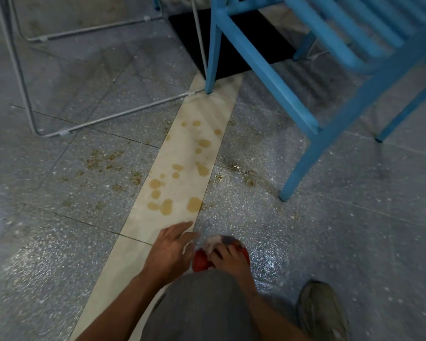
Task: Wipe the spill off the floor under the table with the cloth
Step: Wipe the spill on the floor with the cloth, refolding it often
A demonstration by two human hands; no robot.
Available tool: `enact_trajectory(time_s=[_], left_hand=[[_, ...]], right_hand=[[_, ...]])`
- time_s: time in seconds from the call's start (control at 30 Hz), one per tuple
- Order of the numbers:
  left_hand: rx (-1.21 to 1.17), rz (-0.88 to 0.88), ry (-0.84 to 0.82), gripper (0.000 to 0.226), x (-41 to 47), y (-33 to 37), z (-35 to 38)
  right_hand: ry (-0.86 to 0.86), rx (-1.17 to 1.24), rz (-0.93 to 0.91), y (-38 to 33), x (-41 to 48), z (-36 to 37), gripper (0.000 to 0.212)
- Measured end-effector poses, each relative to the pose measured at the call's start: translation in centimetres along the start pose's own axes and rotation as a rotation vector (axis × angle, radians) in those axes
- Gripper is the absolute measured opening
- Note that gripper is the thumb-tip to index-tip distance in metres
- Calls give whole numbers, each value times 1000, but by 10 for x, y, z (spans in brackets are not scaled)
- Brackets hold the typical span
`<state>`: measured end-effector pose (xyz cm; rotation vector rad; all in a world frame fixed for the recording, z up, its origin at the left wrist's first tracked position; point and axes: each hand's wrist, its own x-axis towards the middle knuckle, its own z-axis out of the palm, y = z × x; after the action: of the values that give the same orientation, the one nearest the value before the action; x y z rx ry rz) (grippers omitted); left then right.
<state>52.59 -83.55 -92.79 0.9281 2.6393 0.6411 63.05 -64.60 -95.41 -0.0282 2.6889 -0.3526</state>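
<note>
One cloth (200, 261) in right hand (228, 258), left hand (172, 247) beside; one tan spill (177, 167).

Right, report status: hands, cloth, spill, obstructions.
Left hand open, stretched forward. Right hand grips the cloth, short of the spill. Spill unwiped: brown drops across pale strip and grey tiles. Blue chair leg close beside it, right.

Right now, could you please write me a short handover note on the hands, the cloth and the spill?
Left hand: open, fingers spread, low beside the cloth.
Right hand: grips the bunched red, white and blue cloth.
Brown liquid spill: drops on the cream stone strip and grey speckled tiles, ahead of both hands.
Done: nothing visibly wiped. Left: the whole spill.
</note>
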Motion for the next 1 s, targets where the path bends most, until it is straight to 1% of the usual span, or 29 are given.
enact_trajectory(time_s=[0.03, 0.1, 0.13, 0.17, 0.2, 0.27, 0.3, 0.37, 0.43, 0.5, 0.6, 0.73, 0.8, 0.87, 0.9, 0.97, 1.0], left_hand=[[-18, -29, -10, 41, -3, 0, -4], [-51, -106, -17, 41, 1, 4, -20], [-85, -154, -38, 39, 7, 8, -32], [-117, -193, -54, 37, 15, 12, -45], [-156, -227, -49, 34, 21, 18, -59], [-235, -320, -62, 29, 29, 31, -89], [-273, -365, -67, 29, 29, 40, -102], [-348, -452, -84, 31, 27, 58, -131], [-405, -532, -143, 35, 15, 81, -156], [-472, -584, -191, 42, 0, 103, -181], [-542, -594, -243, 50, -30, 137, -216], [-610, -600, -321, 67, -83, 187, -280], [-626, -565, -340, 70, -110, 211, -314], [-642, -549, -384, 64, -135, 231, -348], [-640, -560, -423, 56, -146, 240, -362], [-584, -615, -480, 27, -164, 255, -392], [-535, -643, -499, 17, -174, 260, -404]], right_hand=[[-26, 15, 25, -3, 0, -5, 37], [-27, 8, 64, -5, 4, -24, 50], [24, 10, 66, -4, 6, -28, 51], [-7, 73, 85, -1, 7, -34, 50], [-8, 193, 135, 0, 6, -46, 45], [-17, 515, 300, 5, 9, -74, 30], [-49, 637, 363, 11, 9, -87, 23], [-164, 774, 416, 20, 7, -120, 10], [-252, 915, 427, 21, -6, -160, 9], [-298, 1024, 378, 11, -30, -214, 9], [-427, 1205, 369, -6, -71, -281, 15], [-623, 1247, 350, -44, -135, -350, 23], [-692, 1260, 349, -72, -168, -377, 27], [-712, 1299, 362, -102, -198, -398, 29], [-717, 1335, 364, -116, -212, -406, 29], [-733, 1437, 375, -146, -234, -421, 26], [-744, 1485, 382, -162, -244, -431, 24]])
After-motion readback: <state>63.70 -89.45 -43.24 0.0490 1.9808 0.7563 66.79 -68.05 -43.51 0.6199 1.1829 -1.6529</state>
